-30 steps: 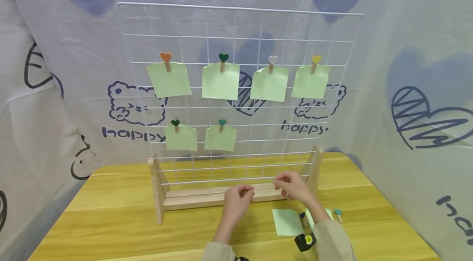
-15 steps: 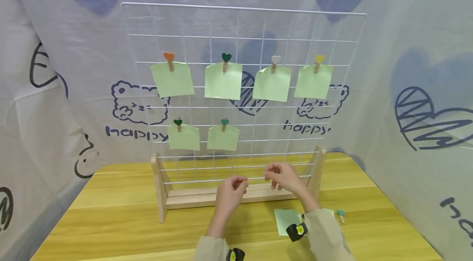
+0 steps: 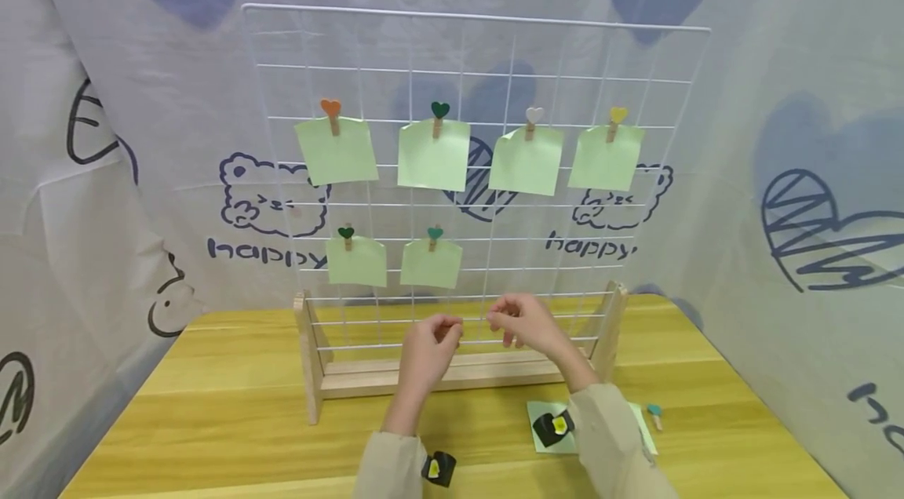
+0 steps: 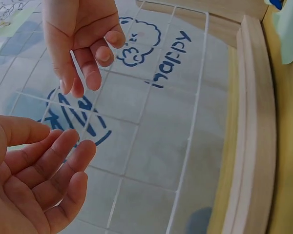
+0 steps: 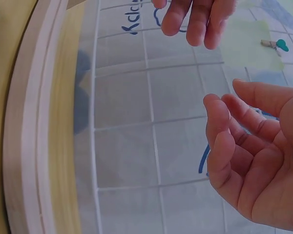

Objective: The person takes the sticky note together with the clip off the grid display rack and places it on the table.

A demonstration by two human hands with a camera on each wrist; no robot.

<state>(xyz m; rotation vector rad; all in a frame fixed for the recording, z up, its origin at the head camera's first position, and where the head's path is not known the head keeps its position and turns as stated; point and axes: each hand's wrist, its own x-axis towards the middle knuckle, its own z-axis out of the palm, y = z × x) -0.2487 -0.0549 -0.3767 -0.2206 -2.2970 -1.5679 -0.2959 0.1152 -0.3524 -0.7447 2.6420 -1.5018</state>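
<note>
Both bare hands hover before the lower part of a white wire grid [image 3: 476, 16]. My left hand [image 3: 426, 354] has loosely curled fingers with nothing between them; in the left wrist view its fingers [image 4: 53, 168] face the grid. Opposite it, my right hand [image 3: 531, 324] is likewise bare, its fingers [image 5: 219, 156] bent loosely, thumb apart. A pale green note [image 3: 431, 264] hangs just above the left hand under a teal heart clothespin [image 3: 434, 236]. To its left another note [image 3: 356, 261] hangs from a dark green heart clothespin [image 3: 347, 238].
Higher on the grid hang several green notes [image 3: 337, 151] under heart clothespins. The grid stands in a wooden base [image 3: 360, 384]. On the table [image 3: 212, 413], a green note [image 3: 542, 409] lies partly under the right forearm, and a teal heart clothespin [image 3: 656, 416] lies right of it.
Both hands have risen and shifted left toward the grid, staying a short way apart. The right sleeve and wrist strap now cover more of the loose notes. The hanging notes stay clipped in place.
</note>
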